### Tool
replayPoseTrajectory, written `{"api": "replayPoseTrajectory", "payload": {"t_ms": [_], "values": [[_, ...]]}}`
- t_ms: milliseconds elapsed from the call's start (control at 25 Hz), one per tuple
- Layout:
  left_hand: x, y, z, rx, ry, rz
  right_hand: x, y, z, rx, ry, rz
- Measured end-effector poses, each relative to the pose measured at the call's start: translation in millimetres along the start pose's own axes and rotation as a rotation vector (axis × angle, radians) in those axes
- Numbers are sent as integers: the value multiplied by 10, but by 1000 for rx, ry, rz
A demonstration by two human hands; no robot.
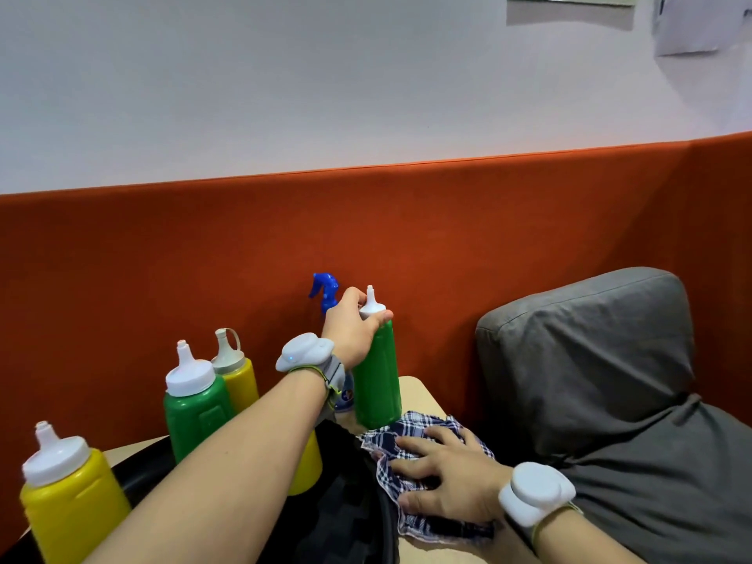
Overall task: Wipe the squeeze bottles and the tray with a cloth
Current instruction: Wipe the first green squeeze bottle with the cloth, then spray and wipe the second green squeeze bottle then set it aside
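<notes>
Green bottle up in your left hand, cloth under your right, just below it.

Your left hand (353, 327) is clamped round the neck and white cap of the green bottle (377, 380), which stands nearly upright, long axis vertical, its base hanging just above the far edge of the cloth (423, 478) at centre frame. Your right hand (445, 478) lies flat, fingers spread, pressing the cloth onto the black tray (346, 519) rim and the desk (419, 394); it holds nothing closed. The bottle sits up and slightly left of that hand, so the right hand is the nearer one to bring the cloth up its side. The other bottles (195, 405) wait at lower left.
</notes>
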State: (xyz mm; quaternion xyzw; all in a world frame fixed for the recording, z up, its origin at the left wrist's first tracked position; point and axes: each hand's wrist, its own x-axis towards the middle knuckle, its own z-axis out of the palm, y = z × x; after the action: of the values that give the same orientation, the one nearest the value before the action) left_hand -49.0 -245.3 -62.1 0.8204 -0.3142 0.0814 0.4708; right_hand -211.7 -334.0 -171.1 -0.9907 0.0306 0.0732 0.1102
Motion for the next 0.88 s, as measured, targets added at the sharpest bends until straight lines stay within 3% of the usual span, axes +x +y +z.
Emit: {"api": "replayPoseTrajectory", "payload": {"t_ms": [160, 440, 600, 800, 880], "values": [[158, -51, 80, 2, 13, -6, 65, 35, -8, 30, 107, -56], [126, -22, 5, 187, 12, -31, 65, 27, -7, 54, 98, -59], [-18, 166, -319, 239, 30, 5, 22, -81, -138, 112, 130, -2], [-336, 427, -1151, 322, 116, 59, -226, -499, -626, 235, 373, -10], [-471, 409, -1389, 421, 158, 45, -272, -614, -809, 270, 395, -13]]}}
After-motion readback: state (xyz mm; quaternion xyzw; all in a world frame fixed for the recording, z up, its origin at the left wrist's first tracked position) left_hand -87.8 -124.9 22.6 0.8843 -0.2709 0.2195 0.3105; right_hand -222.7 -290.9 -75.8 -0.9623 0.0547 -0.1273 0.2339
